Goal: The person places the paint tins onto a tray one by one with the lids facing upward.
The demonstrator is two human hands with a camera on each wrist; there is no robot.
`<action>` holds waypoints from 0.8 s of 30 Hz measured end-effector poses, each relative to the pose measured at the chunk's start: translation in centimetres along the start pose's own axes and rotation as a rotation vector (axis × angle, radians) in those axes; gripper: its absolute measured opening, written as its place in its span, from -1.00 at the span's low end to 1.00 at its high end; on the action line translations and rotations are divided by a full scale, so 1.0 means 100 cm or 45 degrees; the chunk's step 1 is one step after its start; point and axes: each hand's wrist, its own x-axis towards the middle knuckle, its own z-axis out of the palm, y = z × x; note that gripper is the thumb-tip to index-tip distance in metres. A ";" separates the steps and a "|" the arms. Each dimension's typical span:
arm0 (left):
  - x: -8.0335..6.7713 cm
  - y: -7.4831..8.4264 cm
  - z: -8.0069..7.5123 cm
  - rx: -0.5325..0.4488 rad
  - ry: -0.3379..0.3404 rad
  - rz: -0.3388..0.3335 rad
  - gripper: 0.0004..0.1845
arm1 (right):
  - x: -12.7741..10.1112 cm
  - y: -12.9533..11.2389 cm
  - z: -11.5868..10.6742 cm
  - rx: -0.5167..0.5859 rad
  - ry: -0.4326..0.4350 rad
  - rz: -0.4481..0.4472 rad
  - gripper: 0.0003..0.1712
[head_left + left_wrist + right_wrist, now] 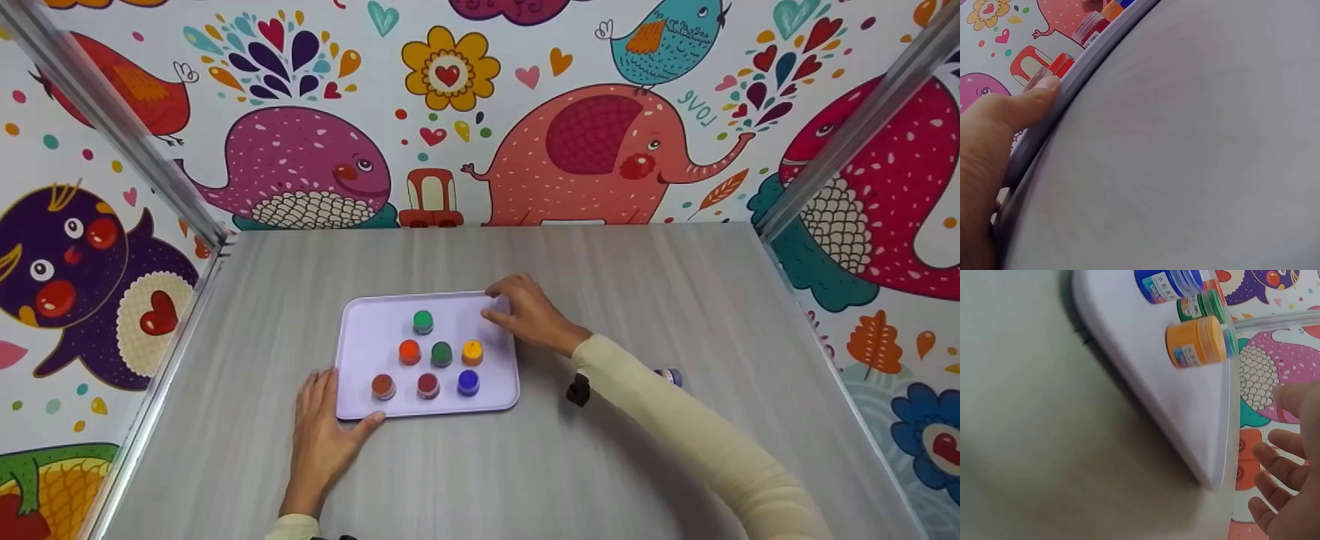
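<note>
Tray (360, 315) looked like a thin, stiff plastic piece, light on its own, smooth and probably slick on the grey tabletop (600, 465); judged it would slide easily and the seven small paint jars on it could tip or skate if it was tilted or jerked. Best hold seemed to be the raised rim at opposite corners, kept level. It sat left of centre in the head view, pale lilac, rounded corners, shallow lip. Jars stood upright in rows: green lid (423, 321) alone at top; orange (409, 351), dark green (441, 353), yellow (472, 351) in the middle; brown-red (383, 385), red (428, 385), blue (468, 382) at bottom. Left hand (321, 435) lay at the lower-left corner, palm on the table, thumb (1039, 95) pressed over the rim, fingers straight along the left edge, not wrapped. Right hand (529, 311) was at the upper-right corner, fingers loosely spread and relaxed; the wrist view showed fingertips (1275, 461) just off the corner, so contact there was unclear and it gripped nothing. A small purple-capped jar (670, 375) sat partly hidden behind the right sleeve (675, 435), apart from the tray.
</note>
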 end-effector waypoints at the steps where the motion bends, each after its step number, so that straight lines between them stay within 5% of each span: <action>1: 0.000 0.000 0.000 0.000 0.002 0.004 0.27 | -0.003 0.002 -0.002 0.000 0.009 -0.005 -0.51; 24: 0.000 0.001 -0.002 0.009 -0.030 -0.034 0.29 | -0.064 0.044 -0.058 0.042 0.194 0.109 -0.56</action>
